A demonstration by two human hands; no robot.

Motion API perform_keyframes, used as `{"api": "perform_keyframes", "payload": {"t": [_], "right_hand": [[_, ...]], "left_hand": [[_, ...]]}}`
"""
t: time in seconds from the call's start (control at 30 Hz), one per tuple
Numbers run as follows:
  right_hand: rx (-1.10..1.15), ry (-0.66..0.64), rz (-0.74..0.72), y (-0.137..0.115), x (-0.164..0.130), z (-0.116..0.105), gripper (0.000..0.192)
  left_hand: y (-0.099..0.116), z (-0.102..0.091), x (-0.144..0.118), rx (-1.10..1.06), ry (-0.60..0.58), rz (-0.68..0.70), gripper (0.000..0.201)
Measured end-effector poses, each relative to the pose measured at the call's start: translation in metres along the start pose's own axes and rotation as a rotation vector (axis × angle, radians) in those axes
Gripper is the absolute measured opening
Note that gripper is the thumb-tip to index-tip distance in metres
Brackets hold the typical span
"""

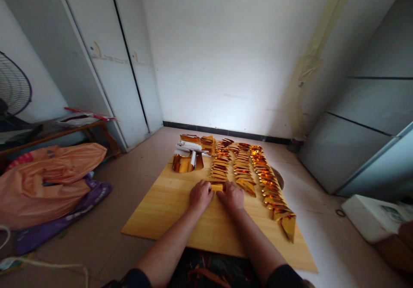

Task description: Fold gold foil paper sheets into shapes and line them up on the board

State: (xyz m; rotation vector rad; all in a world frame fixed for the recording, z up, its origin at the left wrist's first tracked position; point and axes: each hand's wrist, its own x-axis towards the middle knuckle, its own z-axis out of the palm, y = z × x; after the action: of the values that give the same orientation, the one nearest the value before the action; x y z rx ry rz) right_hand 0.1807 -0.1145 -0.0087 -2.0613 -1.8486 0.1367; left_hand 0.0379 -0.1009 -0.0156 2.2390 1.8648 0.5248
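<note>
Both hands rest close together over the middle of a wooden board (167,219). A small piece of gold foil paper (218,187) spans between them. Its left end is pinched by my left hand (200,195), its right end by my right hand (232,196). Beyond the hands, folded gold foil pieces stand in overlapping rows: a left row (220,163), a middle row (243,165) and a longer right row (267,184). At the board's far left lie a curled gold foil sheet (182,164) and a white paper bundle (189,146).
An orange plastic bag (48,180) and a purple bag (64,215) lie on the floor at left, near a low wooden bench (105,128) and a fan (14,85). Grey cabinets flank both sides. A white box (374,217) sits at right.
</note>
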Motion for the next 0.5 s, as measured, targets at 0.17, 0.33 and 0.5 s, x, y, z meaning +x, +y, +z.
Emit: {"api": "perform_keyframes", "payload": {"t": [0.17, 0.33, 0.5], "right_hand": [[0.064, -0.033, 0.016, 0.003, 0.001, -0.004, 0.010], [0.113, -0.075, 0.031, 0.008, 0.005, -0.003, 0.008], [0.148, -0.120, 0.043, 0.012, 0.007, -0.003, 0.021]], "left_hand": [[-0.002, -0.002, 0.002, -0.055, -0.015, -0.004, 0.003], [-0.009, 0.001, 0.005, -0.130, -0.040, 0.004, 0.009], [-0.016, 0.005, 0.006, -0.174, -0.049, 0.027, 0.016]]}}
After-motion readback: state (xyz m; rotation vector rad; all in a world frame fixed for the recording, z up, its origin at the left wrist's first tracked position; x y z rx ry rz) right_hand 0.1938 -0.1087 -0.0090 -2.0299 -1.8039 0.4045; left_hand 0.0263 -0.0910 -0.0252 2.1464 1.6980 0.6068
